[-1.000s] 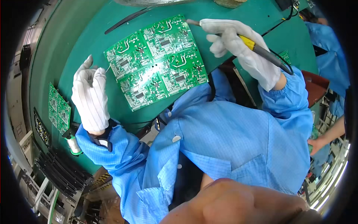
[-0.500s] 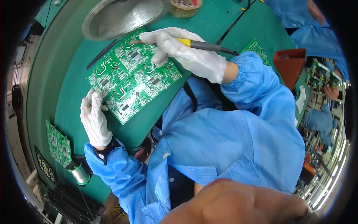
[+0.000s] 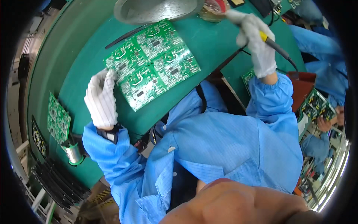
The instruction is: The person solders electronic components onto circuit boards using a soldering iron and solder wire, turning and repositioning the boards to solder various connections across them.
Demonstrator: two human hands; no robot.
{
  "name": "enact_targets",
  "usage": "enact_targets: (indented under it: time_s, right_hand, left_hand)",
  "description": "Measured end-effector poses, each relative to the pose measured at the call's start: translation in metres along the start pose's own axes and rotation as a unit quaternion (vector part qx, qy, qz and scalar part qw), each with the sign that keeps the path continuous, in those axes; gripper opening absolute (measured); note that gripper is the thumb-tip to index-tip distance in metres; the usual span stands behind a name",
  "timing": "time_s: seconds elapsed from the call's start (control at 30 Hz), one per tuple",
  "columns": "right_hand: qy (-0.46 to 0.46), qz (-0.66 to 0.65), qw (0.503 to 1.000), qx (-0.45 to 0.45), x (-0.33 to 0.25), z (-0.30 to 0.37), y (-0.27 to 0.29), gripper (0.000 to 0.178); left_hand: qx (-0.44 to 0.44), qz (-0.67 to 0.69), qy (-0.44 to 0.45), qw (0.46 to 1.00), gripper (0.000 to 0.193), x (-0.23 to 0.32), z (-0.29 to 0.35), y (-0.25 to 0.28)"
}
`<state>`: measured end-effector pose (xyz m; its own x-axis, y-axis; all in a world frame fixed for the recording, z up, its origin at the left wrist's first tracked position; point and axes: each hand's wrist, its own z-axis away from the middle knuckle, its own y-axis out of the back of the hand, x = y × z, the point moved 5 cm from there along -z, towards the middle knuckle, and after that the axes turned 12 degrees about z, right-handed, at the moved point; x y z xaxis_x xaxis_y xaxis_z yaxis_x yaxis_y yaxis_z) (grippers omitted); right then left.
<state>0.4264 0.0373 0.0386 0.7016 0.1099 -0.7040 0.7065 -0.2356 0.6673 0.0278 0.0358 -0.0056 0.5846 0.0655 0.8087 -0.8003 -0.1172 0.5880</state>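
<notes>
A green circuit board panel [image 3: 156, 69], divided into several like sections, lies on the green work surface. My left hand [image 3: 101, 98], in a striped white glove, pinches its left corner between thumb and fingers. Away to the right, my gloved right hand [image 3: 259, 46] is wrapped round a soldering iron [image 3: 275, 45] with a yellow and black handle. The iron's cable runs off toward the right. Its tip is blurred near a small round tub [image 3: 213, 14] with something red in it.
Beyond the panel stands a large metal bowl [image 3: 158, 13], with a thin black strip [image 3: 125, 37] in front. At left are an upright circuit board [image 3: 58, 117] and a solder wire spool [image 3: 74, 154]. A red-brown bin [image 3: 304, 87] and co-workers are on the right.
My right hand has lifted away from the panel and swung right with the soldering iron, toward the tub. My left hand stays at the panel's corner. The whole view has shifted somewhat.
</notes>
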Motion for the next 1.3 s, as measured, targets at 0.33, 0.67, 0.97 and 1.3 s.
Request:
enact_targets:
  time_s: [0.33, 0.67, 0.97, 1.3]
  right_hand:
    - [0.076, 0.03, 0.995, -0.053, 0.002, -0.002, -0.021, 0.051]
    - [-0.024, -0.229, 0.942, -0.244, -0.053, 0.029, -0.092, 0.056]
    - [0.045, -0.269, 0.922, -0.273, -0.043, 0.032, -0.105, 0.058]
    - [0.152, -0.188, 0.927, -0.286, -0.061, 0.04, -0.089, 0.053]
  left_hand:
    - [0.091, -0.156, -0.049, 0.982, 0.037, -0.005, -0.004, 0.015]
    - [-0.112, 0.056, -0.163, 0.979, 0.017, 0.037, 0.009, -0.051]
    - [-0.083, 0.014, -0.203, 0.976, 0.014, 0.029, 0.001, -0.048]
    - [-0.104, 0.015, -0.22, 0.97, 0.01, 0.027, 0.007, -0.044]
